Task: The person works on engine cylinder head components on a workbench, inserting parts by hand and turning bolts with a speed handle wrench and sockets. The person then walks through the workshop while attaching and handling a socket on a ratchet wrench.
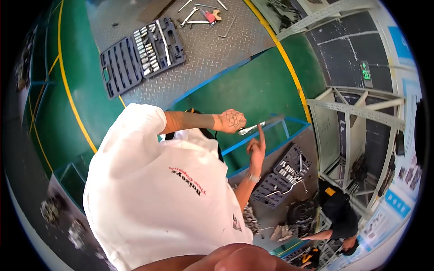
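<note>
My left hand [231,121], with line markings on its back, is closed in a fist. From its fingers a ratchet wrench [247,130] sticks out to the right; its near part is shiny chrome and its far part is dark and blurred. My right hand [257,147], below and to the right, has its index finger stretched out, and the fingertip overlaps the wrench. Whether it touches the metal I cannot tell. The other right fingers are partly curled with nothing seen in them. A bracelet or watch [253,177] circles the right wrist.
An open socket set case [122,67] lies on the diamond-plate surface [199,58], near loose wrenches [190,17]. Another open tool case [275,187] lies lower right, beside a dark round machine part [302,213]. A person in black [339,212] bends there. Metal racks [357,110] line the right.
</note>
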A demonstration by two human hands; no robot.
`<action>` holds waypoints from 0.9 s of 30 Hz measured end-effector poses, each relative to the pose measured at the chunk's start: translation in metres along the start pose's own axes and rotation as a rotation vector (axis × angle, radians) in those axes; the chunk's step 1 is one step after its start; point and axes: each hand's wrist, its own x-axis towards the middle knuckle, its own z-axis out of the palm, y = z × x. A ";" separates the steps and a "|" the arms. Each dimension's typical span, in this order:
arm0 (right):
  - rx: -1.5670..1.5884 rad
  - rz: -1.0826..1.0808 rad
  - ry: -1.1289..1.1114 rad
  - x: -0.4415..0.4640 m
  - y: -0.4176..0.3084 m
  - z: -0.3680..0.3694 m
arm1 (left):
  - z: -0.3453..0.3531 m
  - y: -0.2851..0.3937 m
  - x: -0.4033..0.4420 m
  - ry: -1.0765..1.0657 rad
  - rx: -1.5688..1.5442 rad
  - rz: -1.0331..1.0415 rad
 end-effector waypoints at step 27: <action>0.425 0.382 -0.562 0.484 -0.176 -0.206 | -0.060 -0.224 0.506 0.477 -0.027 -0.216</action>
